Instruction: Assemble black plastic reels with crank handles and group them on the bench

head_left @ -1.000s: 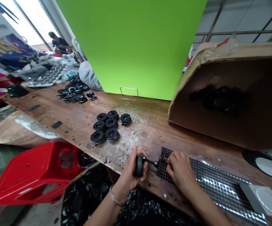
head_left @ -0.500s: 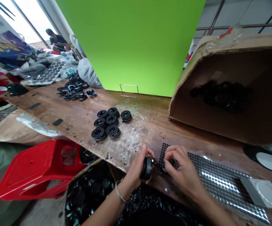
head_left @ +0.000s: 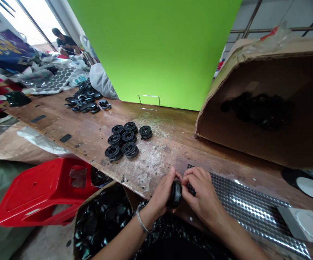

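Wooden workbench (head_left: 91, 133): by its near edge, the left hand (head_left: 162, 195) clasped a round black part (head_left: 176, 195), probably light, stiff, best held by its ribbed rim; the right hand (head_left: 201, 187) curled beside it, hold unclear

The right hand (head_left: 199, 188) partly hides the dotted sheet (head_left: 250, 202), while the cardboard box (head_left: 251, 146) runs off the right edge.

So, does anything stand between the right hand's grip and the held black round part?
Nothing visible: the right hand's grip is close beside the black round part held by the left hand's grip; contact is unclear.
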### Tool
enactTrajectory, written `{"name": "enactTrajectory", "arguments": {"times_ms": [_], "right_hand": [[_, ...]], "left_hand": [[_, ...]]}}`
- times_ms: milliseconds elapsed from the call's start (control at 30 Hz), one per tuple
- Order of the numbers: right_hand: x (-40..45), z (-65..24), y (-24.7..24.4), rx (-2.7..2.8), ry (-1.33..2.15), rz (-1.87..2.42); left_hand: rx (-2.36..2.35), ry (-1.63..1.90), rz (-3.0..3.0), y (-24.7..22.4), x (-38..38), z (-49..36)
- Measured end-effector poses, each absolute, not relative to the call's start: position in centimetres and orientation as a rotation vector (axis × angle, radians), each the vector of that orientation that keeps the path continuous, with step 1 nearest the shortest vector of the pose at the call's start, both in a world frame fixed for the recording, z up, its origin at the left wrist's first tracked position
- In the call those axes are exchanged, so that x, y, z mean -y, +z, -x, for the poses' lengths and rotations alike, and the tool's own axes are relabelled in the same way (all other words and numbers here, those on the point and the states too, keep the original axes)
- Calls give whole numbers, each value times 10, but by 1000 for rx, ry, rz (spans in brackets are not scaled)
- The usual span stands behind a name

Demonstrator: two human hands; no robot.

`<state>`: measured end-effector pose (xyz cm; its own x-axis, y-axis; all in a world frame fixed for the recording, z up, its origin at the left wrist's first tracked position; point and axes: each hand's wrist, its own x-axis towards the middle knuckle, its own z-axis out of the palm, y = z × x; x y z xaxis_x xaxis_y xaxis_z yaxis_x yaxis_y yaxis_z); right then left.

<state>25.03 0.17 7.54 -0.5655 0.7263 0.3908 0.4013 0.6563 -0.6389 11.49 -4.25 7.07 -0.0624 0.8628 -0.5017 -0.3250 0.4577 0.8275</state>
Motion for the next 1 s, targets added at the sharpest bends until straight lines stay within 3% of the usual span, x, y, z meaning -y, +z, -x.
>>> {"name": "enactTrajectory", "arguments": {"times_ms": [300, 1000], "right_hand": [[-4, -252, 74, 2140, 964, 942], [12, -255, 61, 2098, 768, 953]], "left_hand": [[-1265, 1021, -537, 66, 42, -113], [-1241, 1033, -517, 71, 46, -122]]}}
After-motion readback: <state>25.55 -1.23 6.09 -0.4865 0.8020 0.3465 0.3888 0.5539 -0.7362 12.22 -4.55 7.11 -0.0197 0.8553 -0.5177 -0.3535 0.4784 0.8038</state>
